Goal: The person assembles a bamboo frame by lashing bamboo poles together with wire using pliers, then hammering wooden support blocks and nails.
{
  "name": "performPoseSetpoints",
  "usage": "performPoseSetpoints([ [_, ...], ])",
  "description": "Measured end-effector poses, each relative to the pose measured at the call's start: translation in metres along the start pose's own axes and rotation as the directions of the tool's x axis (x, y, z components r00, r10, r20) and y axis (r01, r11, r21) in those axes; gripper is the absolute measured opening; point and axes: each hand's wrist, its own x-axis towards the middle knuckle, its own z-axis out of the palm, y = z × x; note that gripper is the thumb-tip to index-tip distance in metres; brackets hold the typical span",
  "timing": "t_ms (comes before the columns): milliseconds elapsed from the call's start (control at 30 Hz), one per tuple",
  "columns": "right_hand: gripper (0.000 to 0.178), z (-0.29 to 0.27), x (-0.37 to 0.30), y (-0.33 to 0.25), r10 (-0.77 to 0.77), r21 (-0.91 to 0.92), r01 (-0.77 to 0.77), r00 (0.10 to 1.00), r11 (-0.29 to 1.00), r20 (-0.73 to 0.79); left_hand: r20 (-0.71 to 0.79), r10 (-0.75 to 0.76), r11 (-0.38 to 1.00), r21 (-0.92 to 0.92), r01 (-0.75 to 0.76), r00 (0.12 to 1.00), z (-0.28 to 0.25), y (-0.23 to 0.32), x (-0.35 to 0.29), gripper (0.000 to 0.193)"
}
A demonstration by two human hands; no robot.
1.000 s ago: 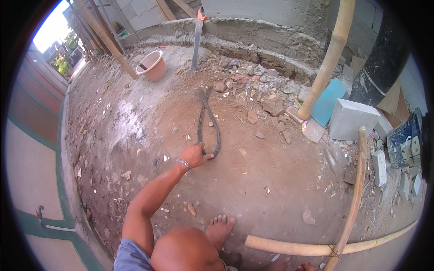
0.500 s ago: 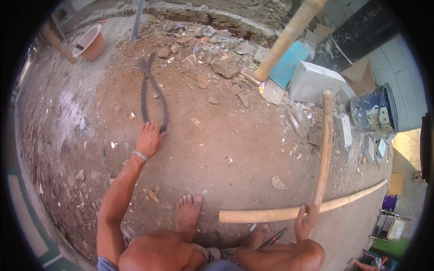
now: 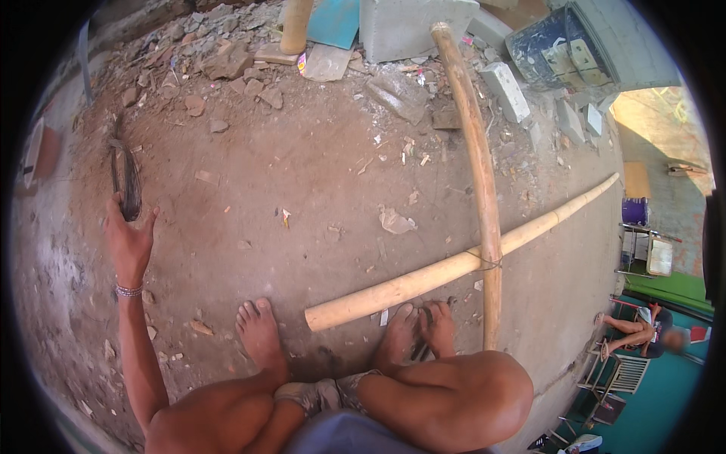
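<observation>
My left hand (image 3: 130, 238) reaches out at the left, thumb and fingers spread around the near end of a looped bundle of dark wire (image 3: 130, 178) lying on the dirt. Down beside my right foot, my right hand (image 3: 437, 327) has its fingers bent over a dark long-handled tool that looks like pincers (image 3: 418, 352), mostly hidden by the hand and foot. In front of my feet a pale bamboo pole (image 3: 393, 286) lies slantwise. A brown wooden pole (image 3: 473, 144) crosses it, and thin wire (image 3: 490, 262) loops around the crossing.
Rubble (image 3: 227, 64) lines the far side. A concrete block (image 3: 412, 26) stands by the wooden pole's far end, and a stained dark bucket (image 3: 560, 49) is at the far right. A basin (image 3: 43, 151) sits at the left edge. A person (image 3: 643, 333) sits at the right.
The view has turned right, so things sit further left. My right hand has left the pole crossing and come down to the tool by my foot. My left hand's fingers have spread at the wire.
</observation>
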Motion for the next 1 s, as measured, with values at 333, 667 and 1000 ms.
performPoseSetpoints([
  [333, 0.014, 0.005, 0.009, 0.011, -0.022, 0.039, 0.020, 0.998, 0.999, 0.060, -0.016, -0.091, 0.992, -0.094, 0.089, 0.996, -0.010, 0.035, -0.004, 0.042],
  [667, 0.017, -0.029, 0.019, 0.014, 0.116, 0.015, -0.122, 0.971, 0.992, 0.208, -0.193, -0.246, 0.948, -0.252, 0.194, 0.950, -0.048, 0.028, 0.014, 0.036],
  [1000, 0.020, -0.210, 0.090, -0.070, 0.101, 0.695, -0.114, 0.993, 0.710, 0.059, -0.337, -0.370, 0.774, -0.627, 0.086, 0.866, -0.113, 0.047, 0.023, 0.023],
])
